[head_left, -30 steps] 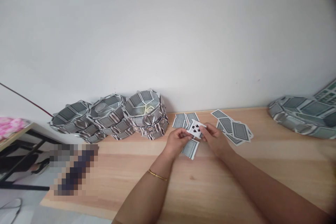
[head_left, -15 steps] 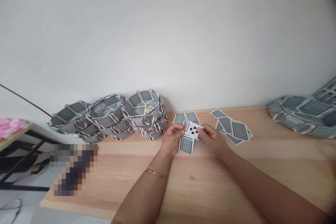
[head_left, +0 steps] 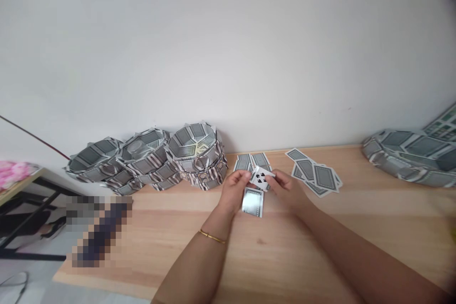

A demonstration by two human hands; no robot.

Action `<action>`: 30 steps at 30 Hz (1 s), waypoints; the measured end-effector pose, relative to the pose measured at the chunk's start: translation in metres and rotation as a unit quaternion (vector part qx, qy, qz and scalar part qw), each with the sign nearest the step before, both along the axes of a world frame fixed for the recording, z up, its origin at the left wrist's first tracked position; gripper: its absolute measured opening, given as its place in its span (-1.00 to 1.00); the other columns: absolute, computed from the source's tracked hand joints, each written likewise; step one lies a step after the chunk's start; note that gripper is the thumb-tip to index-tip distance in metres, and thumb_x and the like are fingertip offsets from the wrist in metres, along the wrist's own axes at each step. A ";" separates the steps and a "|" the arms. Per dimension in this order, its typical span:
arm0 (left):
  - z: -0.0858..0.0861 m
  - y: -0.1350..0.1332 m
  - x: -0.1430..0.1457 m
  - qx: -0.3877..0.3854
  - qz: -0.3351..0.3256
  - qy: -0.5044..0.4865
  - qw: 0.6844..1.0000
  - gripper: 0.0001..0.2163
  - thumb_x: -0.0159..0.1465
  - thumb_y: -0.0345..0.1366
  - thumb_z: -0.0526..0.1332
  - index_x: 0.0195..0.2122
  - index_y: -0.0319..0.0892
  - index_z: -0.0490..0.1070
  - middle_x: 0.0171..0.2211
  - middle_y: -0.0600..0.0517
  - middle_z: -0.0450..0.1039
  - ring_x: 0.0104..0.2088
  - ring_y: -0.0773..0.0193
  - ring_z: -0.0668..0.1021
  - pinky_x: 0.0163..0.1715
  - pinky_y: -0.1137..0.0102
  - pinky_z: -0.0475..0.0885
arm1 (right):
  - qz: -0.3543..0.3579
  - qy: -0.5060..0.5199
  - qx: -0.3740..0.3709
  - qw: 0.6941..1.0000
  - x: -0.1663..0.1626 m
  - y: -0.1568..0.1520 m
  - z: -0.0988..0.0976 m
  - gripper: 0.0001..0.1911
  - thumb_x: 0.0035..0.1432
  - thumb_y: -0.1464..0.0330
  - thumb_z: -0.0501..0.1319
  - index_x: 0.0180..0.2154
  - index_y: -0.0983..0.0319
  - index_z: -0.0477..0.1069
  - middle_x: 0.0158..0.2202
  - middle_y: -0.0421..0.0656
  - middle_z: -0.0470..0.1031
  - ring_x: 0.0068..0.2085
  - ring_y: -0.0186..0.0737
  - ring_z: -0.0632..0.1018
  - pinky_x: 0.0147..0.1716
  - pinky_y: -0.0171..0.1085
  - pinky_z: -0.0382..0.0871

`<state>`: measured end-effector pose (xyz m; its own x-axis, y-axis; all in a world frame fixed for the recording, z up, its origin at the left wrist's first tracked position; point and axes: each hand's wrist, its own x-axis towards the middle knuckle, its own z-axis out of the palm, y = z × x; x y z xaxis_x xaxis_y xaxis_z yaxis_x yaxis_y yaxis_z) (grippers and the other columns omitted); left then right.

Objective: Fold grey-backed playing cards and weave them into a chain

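Note:
Between my two hands is a white playing card (head_left: 261,178) with black spade marks, its face turned up. My left hand (head_left: 235,187) pinches its left edge, and my right hand (head_left: 285,187) grips the right edge with thumb and fingers. Just below it, a grey-backed card (head_left: 252,203) catches the light; whether it is joined to the spade card I cannot tell. Behind my hands, grey-backed cards (head_left: 261,160) lie on the wooden table (head_left: 260,256), partly covered by my fingers and the held card.
To the right lies a loose spread of grey-backed cards (head_left: 313,173). Round baskets made of folded cards (head_left: 197,166) stand at the left along the wall, and a wide one (head_left: 409,161) sits at the far right. A blurred-out dark object (head_left: 103,235) rests near the left edge.
The grey-backed card below the spade card has tilted and now shines with reflected light. The spade card has turned slightly, while both hands stay nearly in place.

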<state>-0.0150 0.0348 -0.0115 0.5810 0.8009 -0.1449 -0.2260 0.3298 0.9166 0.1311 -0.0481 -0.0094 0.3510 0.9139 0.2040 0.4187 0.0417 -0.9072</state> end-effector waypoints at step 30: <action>0.010 -0.010 -0.003 0.323 -0.097 0.201 0.920 -0.65 0.02 -0.09 0.30 -0.30 -0.27 0.39 -0.44 0.06 0.35 -0.44 0.37 0.34 -0.43 0.50 0.24 | -0.003 0.027 0.007 1.000 0.001 0.001 -0.002 -0.67 0.16 0.12 0.06 -0.49 0.21 0.27 -0.59 -0.29 0.23 -0.52 -0.34 0.28 -0.52 -0.36 0.16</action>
